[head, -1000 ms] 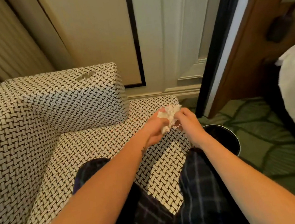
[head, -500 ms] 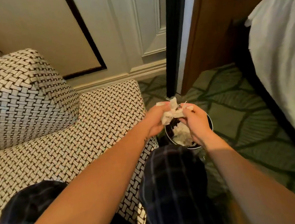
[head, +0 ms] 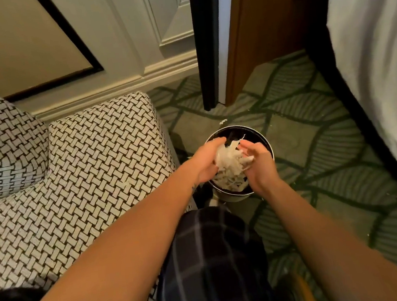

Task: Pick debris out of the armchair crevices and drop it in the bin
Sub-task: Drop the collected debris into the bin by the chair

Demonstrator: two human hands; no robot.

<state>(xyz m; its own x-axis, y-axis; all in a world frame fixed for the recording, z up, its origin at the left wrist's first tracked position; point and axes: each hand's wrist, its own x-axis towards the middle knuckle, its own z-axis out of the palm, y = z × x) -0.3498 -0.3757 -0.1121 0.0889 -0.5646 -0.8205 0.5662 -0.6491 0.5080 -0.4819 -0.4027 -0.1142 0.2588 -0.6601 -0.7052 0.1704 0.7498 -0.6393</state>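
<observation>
We see the clump of white shredded paper debris (head: 231, 162) held directly over the mouth of the round black bin with a pale metal rim (head: 266, 142); its long axis runs from the far side of the bin back toward the person, with loose strands fanning out at the far upper end and off to the right; the near, lower end trails down into the bin.

Inside the bin, against its near wall, lies a heap of similar white shreds (head: 232, 183); we cannot tell where the held clump ends and the heap begins.

The left hand (head: 206, 165) cups the clump from the left, its fingers (head: 216, 142) curled over the top of the strands; the right hand (head: 259, 165) closes on it from the right, fingers (head: 247, 144) bent inward and touching the shreds, so the clump sits pressed between the two palms with strands poking out past the fingertips.

The bin stands on the green leaf-patterned carpet (head: 315, 142), just beside the front corner of the black-and-white basket-weave upholstered armchair (head: 95, 167); a few small white scraps (head: 222, 122) lie on the carpet near the bin's far rim.

The person's dark plaid trouser leg (head: 212, 260) shows below the bin; a brown wooden door (head: 260, 32) and white bed linen (head: 379, 55) stand to the right.
</observation>
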